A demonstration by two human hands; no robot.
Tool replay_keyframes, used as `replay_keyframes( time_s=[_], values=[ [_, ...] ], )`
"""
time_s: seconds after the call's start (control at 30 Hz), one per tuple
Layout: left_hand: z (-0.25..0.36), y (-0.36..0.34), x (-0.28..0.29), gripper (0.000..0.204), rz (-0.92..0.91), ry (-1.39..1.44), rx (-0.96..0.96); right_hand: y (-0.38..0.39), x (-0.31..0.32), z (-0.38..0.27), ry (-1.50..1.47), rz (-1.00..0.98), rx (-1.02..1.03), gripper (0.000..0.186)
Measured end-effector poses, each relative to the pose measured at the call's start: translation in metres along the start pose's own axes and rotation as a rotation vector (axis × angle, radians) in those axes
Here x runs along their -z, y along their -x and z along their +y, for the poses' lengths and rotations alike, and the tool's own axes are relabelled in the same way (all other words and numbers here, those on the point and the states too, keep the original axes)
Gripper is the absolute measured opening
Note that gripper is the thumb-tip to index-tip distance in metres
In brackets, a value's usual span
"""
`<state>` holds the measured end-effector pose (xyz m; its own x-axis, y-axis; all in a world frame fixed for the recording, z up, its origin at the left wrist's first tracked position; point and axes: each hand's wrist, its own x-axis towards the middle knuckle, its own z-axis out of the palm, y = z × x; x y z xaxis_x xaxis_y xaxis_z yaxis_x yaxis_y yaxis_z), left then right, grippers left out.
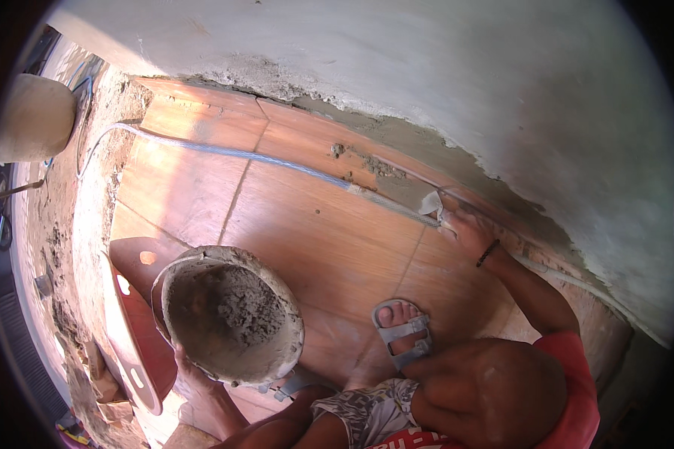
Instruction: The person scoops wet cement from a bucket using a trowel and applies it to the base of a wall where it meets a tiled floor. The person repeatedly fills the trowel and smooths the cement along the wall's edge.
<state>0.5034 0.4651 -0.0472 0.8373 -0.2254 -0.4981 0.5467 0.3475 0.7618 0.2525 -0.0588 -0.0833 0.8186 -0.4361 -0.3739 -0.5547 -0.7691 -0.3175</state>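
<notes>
My left hand [195, 374] grips the side of a round, cement-caked bucket [174, 299], whose mouth is tipped toward the camera. Grey wet mortar [251, 307] clings inside it. Over by the wall, my right hand [468, 233] is closed around a small pale flat piece [430, 203]; its exact kind is unclear. That hand is close to the skirting tiles [299, 123] along the wall's foot. Lumps of mortar [382, 166] lie on the tile edge near it, and a band of fresh mortar [419, 142] runs above the tiles.
A blue-white hose [232, 151] crosses the wood-look floor tiles [329, 239] and passes by my right hand. Left of the bucket leans a red basin [146, 344]. My sandalled foot [403, 329] stands on the tiles. A large pale container [34, 120] is at far left.
</notes>
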Motion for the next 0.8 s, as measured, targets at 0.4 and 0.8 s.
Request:
replay_keyframes(
  time_s=[0.4, 0.8],
  values=[
    [0.001, -0.005, -0.014, 0.057, 0.067, -0.074, -0.067, -0.050, -0.033, -0.083, -0.037, 0.103, -0.142, 0.035],
    [0.007, -0.018, -0.008, 0.055, 0.011, -0.070, -0.057, -0.028, 0.023, -0.132, -0.100, 0.266, 0.071, 0.034]
  ],
)
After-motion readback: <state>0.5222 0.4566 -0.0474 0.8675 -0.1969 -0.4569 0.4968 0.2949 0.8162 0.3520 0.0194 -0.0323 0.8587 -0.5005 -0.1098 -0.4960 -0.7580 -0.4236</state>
